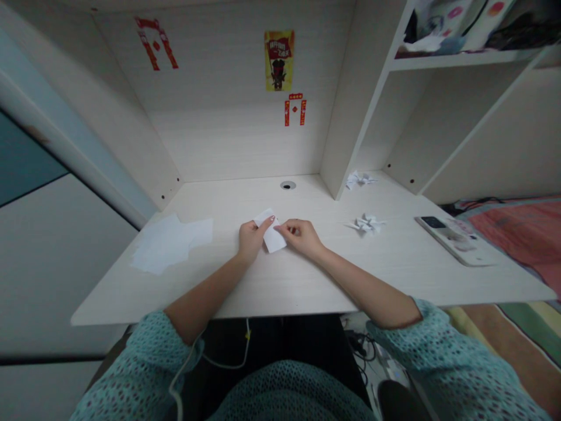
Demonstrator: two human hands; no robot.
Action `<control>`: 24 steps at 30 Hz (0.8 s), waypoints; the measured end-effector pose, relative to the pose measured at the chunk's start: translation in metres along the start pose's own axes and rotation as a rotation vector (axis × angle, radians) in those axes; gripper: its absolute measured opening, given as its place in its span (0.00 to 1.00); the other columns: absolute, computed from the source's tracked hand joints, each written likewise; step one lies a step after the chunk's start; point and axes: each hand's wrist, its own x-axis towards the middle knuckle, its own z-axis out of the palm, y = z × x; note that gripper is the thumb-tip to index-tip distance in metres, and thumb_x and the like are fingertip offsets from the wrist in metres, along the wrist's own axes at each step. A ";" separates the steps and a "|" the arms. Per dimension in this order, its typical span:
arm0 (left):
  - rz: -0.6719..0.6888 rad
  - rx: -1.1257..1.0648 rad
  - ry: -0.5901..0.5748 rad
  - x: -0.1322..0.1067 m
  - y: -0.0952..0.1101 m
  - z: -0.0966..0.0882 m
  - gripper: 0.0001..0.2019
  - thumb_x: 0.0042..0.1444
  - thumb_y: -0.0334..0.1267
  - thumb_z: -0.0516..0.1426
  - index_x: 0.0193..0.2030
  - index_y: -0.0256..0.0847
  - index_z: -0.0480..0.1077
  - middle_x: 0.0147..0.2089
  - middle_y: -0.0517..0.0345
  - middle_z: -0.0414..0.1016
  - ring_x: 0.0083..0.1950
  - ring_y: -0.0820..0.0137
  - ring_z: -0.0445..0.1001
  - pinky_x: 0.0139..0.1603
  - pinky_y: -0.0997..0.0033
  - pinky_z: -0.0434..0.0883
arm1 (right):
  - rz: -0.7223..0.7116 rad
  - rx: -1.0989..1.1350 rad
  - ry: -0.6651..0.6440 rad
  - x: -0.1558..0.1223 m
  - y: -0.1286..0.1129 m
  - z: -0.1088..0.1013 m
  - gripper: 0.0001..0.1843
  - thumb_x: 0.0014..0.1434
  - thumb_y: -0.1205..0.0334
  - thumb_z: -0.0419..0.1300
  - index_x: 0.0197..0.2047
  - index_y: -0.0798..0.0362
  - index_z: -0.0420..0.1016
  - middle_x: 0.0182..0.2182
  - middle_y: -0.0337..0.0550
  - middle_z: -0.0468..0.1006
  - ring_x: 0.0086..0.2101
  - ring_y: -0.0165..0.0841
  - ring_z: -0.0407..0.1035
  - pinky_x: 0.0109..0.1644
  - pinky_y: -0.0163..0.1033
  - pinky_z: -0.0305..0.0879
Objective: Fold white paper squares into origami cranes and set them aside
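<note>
Head view, looking down along the surface (pixel 307 289): a small folded slip of white paper (pixel 270 233) near the middle, closer to the front edge than the back, lying on a slant between both hands, possibly lifted slightly off the surface, though the dim view leaves that unsure. Left grip (pixel 253 240) narrow, thumb and fingers pinching the slip's upper left end. Right grip (pixel 301 238) also narrow, fingertips (pixel 289 227) closed on the slip's right side. Toward the left edge, overlapping loose sheets of thin white paper (pixel 169 244), well apart from the left grip. To the right of the hands, a crumpled white folded paper shape (pixel 366 223), with a second white paper shape (pixel 359 180) at the back edge, just beside the shelf upright (pixel 346 128). Near the right edge, a white smartphone (pixel 453 238), lying flat. At the back edge, a round cable grommet (pixel 288 185). Above it, a yellow and red poster (pixel 279 60) on the back panel. Past the right edge, a bed with a red blanket (pixel 512 234). Along the bottom, teal knit sleeves (pixel 140 368).
</note>
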 end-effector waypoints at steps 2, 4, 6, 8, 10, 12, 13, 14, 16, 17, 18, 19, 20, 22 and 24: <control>-0.011 -0.017 0.005 0.000 -0.001 0.001 0.18 0.40 0.48 0.64 0.29 0.32 0.76 0.29 0.50 0.77 0.27 0.69 0.72 0.27 0.73 0.67 | 0.008 0.007 -0.003 0.000 0.001 0.000 0.22 0.56 0.46 0.53 0.21 0.53 0.70 0.20 0.39 0.71 0.22 0.28 0.60 0.29 0.35 0.53; -0.023 -0.033 -0.003 0.001 -0.001 0.000 0.18 0.40 0.48 0.64 0.29 0.32 0.76 0.29 0.50 0.77 0.27 0.69 0.72 0.27 0.72 0.67 | 0.010 0.011 -0.008 0.000 0.001 0.000 0.22 0.56 0.46 0.53 0.21 0.53 0.70 0.20 0.39 0.71 0.22 0.28 0.60 0.29 0.35 0.53; -0.028 -0.073 0.009 0.004 -0.002 -0.002 0.18 0.40 0.48 0.64 0.31 0.32 0.76 0.30 0.50 0.77 0.28 0.69 0.72 0.29 0.72 0.67 | 0.007 0.005 -0.020 -0.001 0.001 0.000 0.21 0.56 0.46 0.53 0.21 0.53 0.71 0.21 0.40 0.72 0.23 0.29 0.61 0.29 0.35 0.53; -0.022 -0.135 0.054 0.008 -0.002 -0.004 0.19 0.40 0.48 0.64 0.32 0.32 0.75 0.32 0.50 0.77 0.30 0.69 0.73 0.30 0.72 0.68 | 0.001 -0.011 -0.048 -0.002 0.000 0.000 0.20 0.56 0.47 0.53 0.22 0.52 0.71 0.22 0.40 0.73 0.23 0.29 0.62 0.30 0.35 0.54; -0.021 -0.169 0.076 0.012 -0.002 -0.007 0.20 0.40 0.48 0.64 0.33 0.32 0.75 0.34 0.50 0.77 0.31 0.69 0.73 0.32 0.73 0.68 | -0.004 -0.036 -0.078 -0.002 -0.001 -0.001 0.20 0.57 0.47 0.52 0.23 0.52 0.72 0.23 0.41 0.74 0.24 0.29 0.62 0.31 0.35 0.55; -0.024 -0.191 0.076 0.015 -0.001 -0.008 0.20 0.40 0.48 0.64 0.34 0.32 0.75 0.35 0.49 0.77 0.32 0.69 0.73 0.33 0.72 0.68 | -0.009 -0.068 -0.084 -0.002 -0.002 -0.002 0.21 0.58 0.47 0.51 0.23 0.52 0.72 0.24 0.42 0.74 0.24 0.30 0.63 0.31 0.35 0.55; -0.025 -0.200 0.073 0.015 -0.001 -0.008 0.20 0.40 0.48 0.64 0.34 0.32 0.75 0.35 0.50 0.77 0.33 0.69 0.73 0.34 0.72 0.68 | -0.014 -0.087 -0.080 -0.002 -0.002 -0.002 0.22 0.58 0.46 0.50 0.23 0.52 0.72 0.25 0.42 0.74 0.25 0.30 0.63 0.32 0.35 0.55; -0.025 -0.209 0.070 0.015 -0.001 -0.008 0.20 0.40 0.48 0.64 0.34 0.32 0.75 0.35 0.50 0.77 0.33 0.69 0.73 0.34 0.72 0.68 | -0.021 -0.105 -0.077 -0.002 -0.002 -0.003 0.22 0.59 0.46 0.50 0.23 0.52 0.72 0.25 0.42 0.74 0.25 0.30 0.63 0.32 0.35 0.55; -0.029 -0.219 0.067 0.015 -0.001 -0.008 0.19 0.40 0.48 0.64 0.33 0.33 0.75 0.35 0.50 0.77 0.32 0.70 0.73 0.34 0.72 0.68 | -0.040 -0.139 -0.074 -0.001 -0.001 -0.003 0.22 0.59 0.47 0.49 0.23 0.51 0.72 0.24 0.42 0.74 0.26 0.30 0.63 0.33 0.36 0.55; -0.033 -0.220 0.066 0.014 -0.001 -0.008 0.19 0.40 0.48 0.64 0.33 0.32 0.75 0.35 0.50 0.77 0.32 0.70 0.73 0.33 0.72 0.68 | -0.052 -0.152 -0.076 -0.001 0.000 -0.003 0.22 0.59 0.47 0.49 0.23 0.51 0.72 0.24 0.42 0.74 0.26 0.30 0.63 0.33 0.36 0.55; -0.036 -0.219 0.065 0.014 -0.001 -0.008 0.19 0.40 0.48 0.64 0.33 0.32 0.75 0.34 0.50 0.77 0.31 0.70 0.73 0.33 0.72 0.68 | -0.064 -0.160 -0.077 0.000 0.001 -0.004 0.22 0.59 0.48 0.49 0.23 0.51 0.72 0.24 0.42 0.74 0.27 0.30 0.63 0.33 0.36 0.54; -0.039 -0.219 0.065 0.014 -0.001 -0.008 0.19 0.40 0.48 0.64 0.34 0.32 0.75 0.34 0.50 0.77 0.31 0.70 0.73 0.32 0.72 0.68 | -0.076 -0.165 -0.077 0.000 0.003 -0.004 0.22 0.59 0.48 0.50 0.22 0.51 0.72 0.24 0.42 0.73 0.27 0.30 0.63 0.33 0.36 0.54; -0.041 -0.220 0.066 0.014 -0.001 -0.008 0.19 0.40 0.47 0.64 0.34 0.32 0.75 0.35 0.50 0.77 0.31 0.70 0.73 0.32 0.73 0.68 | -0.085 -0.165 -0.077 0.000 0.004 -0.004 0.21 0.59 0.48 0.50 0.22 0.51 0.72 0.24 0.42 0.73 0.26 0.30 0.62 0.33 0.36 0.54; -0.048 -0.224 0.065 0.015 -0.002 -0.008 0.19 0.40 0.48 0.64 0.33 0.32 0.75 0.35 0.50 0.77 0.32 0.69 0.73 0.33 0.72 0.68 | -0.094 -0.156 -0.081 0.001 0.006 -0.004 0.21 0.59 0.49 0.51 0.21 0.51 0.71 0.23 0.41 0.72 0.26 0.30 0.62 0.33 0.36 0.53; -0.057 -0.227 0.060 0.015 -0.002 -0.008 0.19 0.40 0.48 0.64 0.33 0.32 0.74 0.35 0.50 0.77 0.33 0.69 0.73 0.33 0.72 0.68 | -0.098 -0.136 -0.095 0.001 0.008 -0.005 0.21 0.59 0.48 0.51 0.21 0.52 0.70 0.22 0.40 0.71 0.25 0.29 0.61 0.32 0.35 0.53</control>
